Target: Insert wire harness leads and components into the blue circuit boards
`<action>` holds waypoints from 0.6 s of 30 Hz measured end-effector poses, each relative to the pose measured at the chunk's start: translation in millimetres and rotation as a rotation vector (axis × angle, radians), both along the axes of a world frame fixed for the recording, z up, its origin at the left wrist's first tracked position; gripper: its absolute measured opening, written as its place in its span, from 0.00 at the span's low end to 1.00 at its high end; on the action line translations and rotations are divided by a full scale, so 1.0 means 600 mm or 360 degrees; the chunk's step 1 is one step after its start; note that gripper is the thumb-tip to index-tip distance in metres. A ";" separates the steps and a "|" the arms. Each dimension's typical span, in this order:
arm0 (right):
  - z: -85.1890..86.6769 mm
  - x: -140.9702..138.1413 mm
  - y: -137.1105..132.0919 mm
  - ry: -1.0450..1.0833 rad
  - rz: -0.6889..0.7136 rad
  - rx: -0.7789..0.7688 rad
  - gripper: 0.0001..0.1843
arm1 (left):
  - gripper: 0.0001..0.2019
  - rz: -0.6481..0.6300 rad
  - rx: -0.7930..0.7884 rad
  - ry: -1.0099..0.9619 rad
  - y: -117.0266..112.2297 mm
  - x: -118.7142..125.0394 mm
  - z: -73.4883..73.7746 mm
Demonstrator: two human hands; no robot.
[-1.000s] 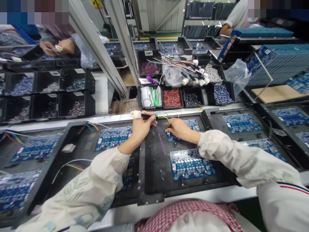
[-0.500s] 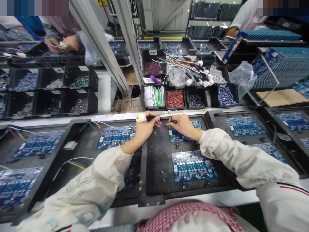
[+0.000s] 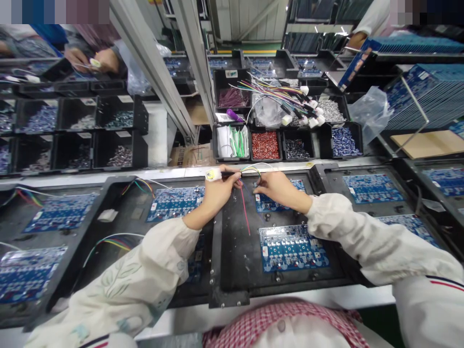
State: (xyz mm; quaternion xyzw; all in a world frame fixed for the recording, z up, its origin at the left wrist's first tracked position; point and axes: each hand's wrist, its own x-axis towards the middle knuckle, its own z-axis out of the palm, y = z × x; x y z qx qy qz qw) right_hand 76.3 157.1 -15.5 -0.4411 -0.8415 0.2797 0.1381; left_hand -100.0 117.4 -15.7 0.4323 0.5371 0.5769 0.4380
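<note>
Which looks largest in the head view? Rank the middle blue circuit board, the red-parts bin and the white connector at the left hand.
Blue circuit board, red-parts bin, white connector; nearness to the camera makes board over bin unsure.

cream left sleeve (image 3: 123,285) with faint green leaf print, white right sleeve (image 3: 416,261) with a navy-and-red stripe, pink-and-white checked collar (image 3: 286,311), black tool handle (image 3: 229,173) with white tip, thin red wire (image 3: 245,212), blue circuit boards (image 3: 292,248) in a black tray (image 3: 235,256), shiny red bits (image 3: 266,145) past the tray's far edge
</note>
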 end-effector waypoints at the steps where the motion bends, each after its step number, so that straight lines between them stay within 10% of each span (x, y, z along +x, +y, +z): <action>1: 0.007 0.005 -0.007 -0.0010 0.0065 -0.0180 0.08 | 0.07 0.0007 0.0000 0.0001 0.000 0.000 0.000; 5: 0.021 0.009 -0.024 0.0203 0.0225 -0.0757 0.09 | 0.07 0.0033 -0.0032 -0.0018 0.001 0.003 0.000; 10: 0.002 -0.009 0.004 0.0264 -0.0073 -0.0040 0.03 | 0.08 0.0011 -0.0073 -0.0070 0.002 0.002 -0.001; 18: -0.008 -0.011 0.009 0.0286 -0.0063 0.0060 0.03 | 0.07 0.0002 -0.0111 -0.0079 0.002 0.004 0.000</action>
